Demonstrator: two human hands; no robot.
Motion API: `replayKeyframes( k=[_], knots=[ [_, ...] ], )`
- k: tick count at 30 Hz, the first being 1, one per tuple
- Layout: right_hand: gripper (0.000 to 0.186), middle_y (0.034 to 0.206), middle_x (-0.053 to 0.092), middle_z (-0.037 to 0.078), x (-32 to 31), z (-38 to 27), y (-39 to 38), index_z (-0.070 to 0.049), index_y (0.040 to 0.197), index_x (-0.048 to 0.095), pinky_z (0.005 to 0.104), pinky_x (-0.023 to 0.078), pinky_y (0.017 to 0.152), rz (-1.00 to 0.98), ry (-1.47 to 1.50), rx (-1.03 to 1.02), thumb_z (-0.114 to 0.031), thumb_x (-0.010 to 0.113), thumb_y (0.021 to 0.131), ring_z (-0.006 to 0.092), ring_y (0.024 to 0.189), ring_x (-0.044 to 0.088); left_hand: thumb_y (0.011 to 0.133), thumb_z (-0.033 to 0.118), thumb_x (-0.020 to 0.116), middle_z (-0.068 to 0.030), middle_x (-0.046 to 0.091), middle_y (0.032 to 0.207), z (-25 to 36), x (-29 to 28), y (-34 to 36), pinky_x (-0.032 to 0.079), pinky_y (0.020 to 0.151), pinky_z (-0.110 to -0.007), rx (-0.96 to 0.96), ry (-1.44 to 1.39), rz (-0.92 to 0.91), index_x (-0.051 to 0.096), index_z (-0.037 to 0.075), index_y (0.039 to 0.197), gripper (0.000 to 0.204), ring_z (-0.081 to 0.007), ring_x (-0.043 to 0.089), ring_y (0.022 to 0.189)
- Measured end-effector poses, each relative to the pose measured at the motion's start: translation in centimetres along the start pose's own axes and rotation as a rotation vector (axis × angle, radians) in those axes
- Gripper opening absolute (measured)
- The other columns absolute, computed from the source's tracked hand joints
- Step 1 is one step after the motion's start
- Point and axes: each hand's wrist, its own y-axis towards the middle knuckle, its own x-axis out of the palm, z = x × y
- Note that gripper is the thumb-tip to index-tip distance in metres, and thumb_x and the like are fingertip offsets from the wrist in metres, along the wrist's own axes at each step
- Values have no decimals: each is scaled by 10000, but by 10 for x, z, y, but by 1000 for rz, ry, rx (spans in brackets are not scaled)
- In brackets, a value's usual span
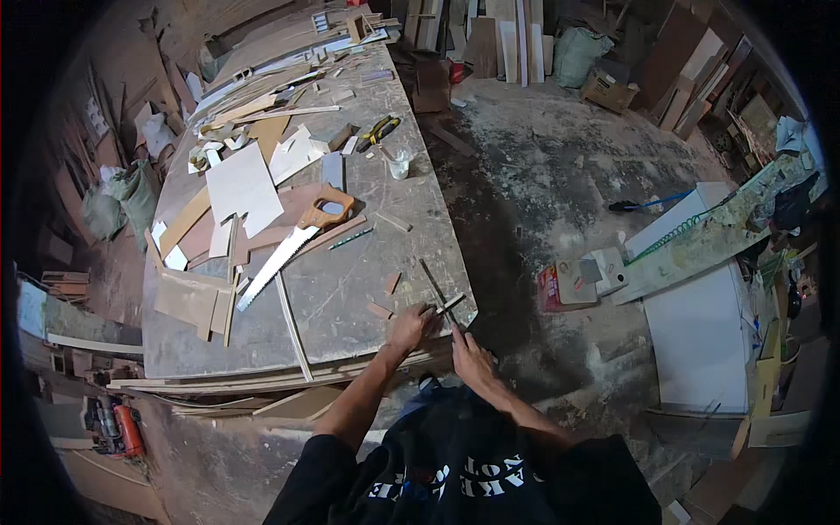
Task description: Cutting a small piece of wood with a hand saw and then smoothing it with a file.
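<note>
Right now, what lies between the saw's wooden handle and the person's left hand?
In the head view, a thin green pencil-like stick lies nearer the saw's wooden handle, then two small reddish-brown blocks lie nearer the left hand.

Workshop room, dim, darker toward edges. Floor [551, 149] grey, worn, blotched with pale patches. Long table [394, 201] with scuffed grey top runs from near front to far end. Far side: boards [507, 52] standing upright, greenish sack [582, 57] beside them, cardboard box [608, 92] near sack. Left: more sacks [137, 192] on floor, scrap wood around. Right: big white panel [700, 341], green coiled hose [678, 236] above it.
</note>
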Motion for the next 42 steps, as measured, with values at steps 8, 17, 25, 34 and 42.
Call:
replayKeyframes(
  k=[8,17,25,34,42],
  knots=[
    [482,1002,545,180,-4,-3,8,-122,1382,402,505,499,614,-47,-37,10,-154,500,911,405,742,610,843,203,604,-163,522,821,-5,-2,-1,455,650,-455,24,-13,8,568,24,912,195,-382,545,755],
    [486,969,567,159,-6,6,-2,-79,1368,415,483,506,610,-37,-96,-26,-129,507,894,377,731,623,870,192,583,-160,514,835,-7,-2,0,453,652,-456,15,-117,-10,570,23,878,169,-377,551,758],
    [556,1005,583,174,-9,25,-18,-106,1408,378,469,518,644,-57,-69,-106,-96,519,871,368,756,627,881,219,595,-161,553,842,-10,-2,0,469,664,-422,-1,-174,-16,625,31,864,191,-360,568,762],
    [585,1083,591,202,2,29,-20,-93,1448,302,456,525,704,-97,-63,-105,-110,506,899,374,826,632,878,183,582,-180,553,864,-3,-5,2,467,660,-445,49,-158,20,604,12,912,176,-383,556,754],
    [591,1046,608,152,-8,58,-85,-149,1413,385,446,529,693,-136,-12,-20,-98,546,846,350,851,632,872,201,590,-181,564,837,-2,-5,2,466,673,-442,-11,-207,-21,620,10,902,195,-383,566,769]
  ],
)
